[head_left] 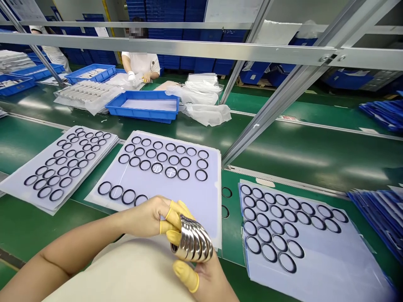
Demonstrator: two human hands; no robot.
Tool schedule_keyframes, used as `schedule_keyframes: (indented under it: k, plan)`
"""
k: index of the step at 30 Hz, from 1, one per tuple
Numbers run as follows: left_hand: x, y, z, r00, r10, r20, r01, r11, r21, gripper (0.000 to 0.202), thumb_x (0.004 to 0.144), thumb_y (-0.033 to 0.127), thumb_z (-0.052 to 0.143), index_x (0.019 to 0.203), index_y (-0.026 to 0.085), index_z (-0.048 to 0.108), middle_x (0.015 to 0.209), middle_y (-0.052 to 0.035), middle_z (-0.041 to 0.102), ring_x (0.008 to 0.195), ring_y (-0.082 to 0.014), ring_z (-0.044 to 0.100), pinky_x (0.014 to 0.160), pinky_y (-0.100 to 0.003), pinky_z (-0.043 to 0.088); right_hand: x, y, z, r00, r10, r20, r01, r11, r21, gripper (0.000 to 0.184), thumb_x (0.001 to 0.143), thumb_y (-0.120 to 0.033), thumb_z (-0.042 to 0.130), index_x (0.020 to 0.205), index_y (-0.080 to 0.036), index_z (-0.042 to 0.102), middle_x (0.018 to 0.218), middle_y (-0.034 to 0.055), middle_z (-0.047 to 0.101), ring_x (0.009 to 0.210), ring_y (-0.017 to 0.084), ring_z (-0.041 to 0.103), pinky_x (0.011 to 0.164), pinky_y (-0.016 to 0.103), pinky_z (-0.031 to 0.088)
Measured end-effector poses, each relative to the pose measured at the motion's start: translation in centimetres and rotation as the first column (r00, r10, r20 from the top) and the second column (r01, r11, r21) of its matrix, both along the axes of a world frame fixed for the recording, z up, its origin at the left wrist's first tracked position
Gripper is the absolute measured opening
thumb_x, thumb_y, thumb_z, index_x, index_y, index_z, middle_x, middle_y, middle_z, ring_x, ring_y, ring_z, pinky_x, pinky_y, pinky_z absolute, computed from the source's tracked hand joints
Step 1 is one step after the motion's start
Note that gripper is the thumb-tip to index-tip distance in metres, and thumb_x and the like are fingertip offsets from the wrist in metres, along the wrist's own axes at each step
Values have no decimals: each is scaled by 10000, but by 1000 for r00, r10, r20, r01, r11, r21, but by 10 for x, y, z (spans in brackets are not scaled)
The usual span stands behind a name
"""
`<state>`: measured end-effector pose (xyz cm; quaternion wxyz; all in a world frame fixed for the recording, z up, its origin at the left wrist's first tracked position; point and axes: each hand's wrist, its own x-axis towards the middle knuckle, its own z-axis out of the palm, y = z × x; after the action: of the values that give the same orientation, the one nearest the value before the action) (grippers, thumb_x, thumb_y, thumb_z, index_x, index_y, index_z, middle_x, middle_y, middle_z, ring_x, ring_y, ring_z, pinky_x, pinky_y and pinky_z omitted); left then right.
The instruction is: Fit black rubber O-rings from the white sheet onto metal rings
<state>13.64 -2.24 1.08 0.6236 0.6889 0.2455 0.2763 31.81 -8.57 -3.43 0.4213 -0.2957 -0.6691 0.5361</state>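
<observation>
Here, rings (192, 242), green worktop (28, 226), blue trays (141, 112).

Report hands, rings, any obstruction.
Left hand and right hand on shiny rings. Rings bunched in a row. Nothing seen blocking hands; metal post stands farther off.

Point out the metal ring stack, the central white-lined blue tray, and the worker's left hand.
Metal ring stack (195, 242): head view, shiny outer sides.
Blue tray (141, 113): head view, front wall.
Left hand (153, 215): head view, back of hand.

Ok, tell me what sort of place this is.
Probably a factory workshop: rings by the dozen, blue trays, and a co-worker in white across long green benches.
</observation>
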Motion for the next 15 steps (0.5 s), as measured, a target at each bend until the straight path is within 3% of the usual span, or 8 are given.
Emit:
schedule_keyframes:
  k: [3,6,10,15]
  plan:
    - [-2,-1,7,993,-7,-116,13,998,54,239,876,151,514,808,156,743,986,-89,694,839,-154,640,756,-235,509,1,0,1,995,50,-86,-62,988,-143,381,866,-496,564,1176,-283,623,1226,95,644,1109,281,615,919,455,517]
    - [-3,1,6,990,-14,-141,17,1000,20,218,870,183,537,785,154,736,927,-82,682,811,-150,620,736,-229,496,2,1,3,979,132,-155,-160,970,-181,372,842,-517,584,1132,-292,645,1056,73,721,994,272,672,877,451,536]
    - [-1,6,-4,997,-31,-68,22,992,-122,235,842,275,611,672,131,686,732,-53,616,699,-136,549,670,-240,468,2,3,2,970,186,-156,-205,972,-116,417,861,-499,563,1248,-342,564,1063,64,724,1051,279,644,915,493,493]
    - [1,10,-6,998,-35,-49,25,983,-182,289,834,344,631,660,118,674,717,-50,594,687,-133,527,654,-242,454,1,3,0,951,206,-229,-246,955,-166,439,852,-482,581,1258,-319,552,1070,80,706,974,269,672,881,483,510]
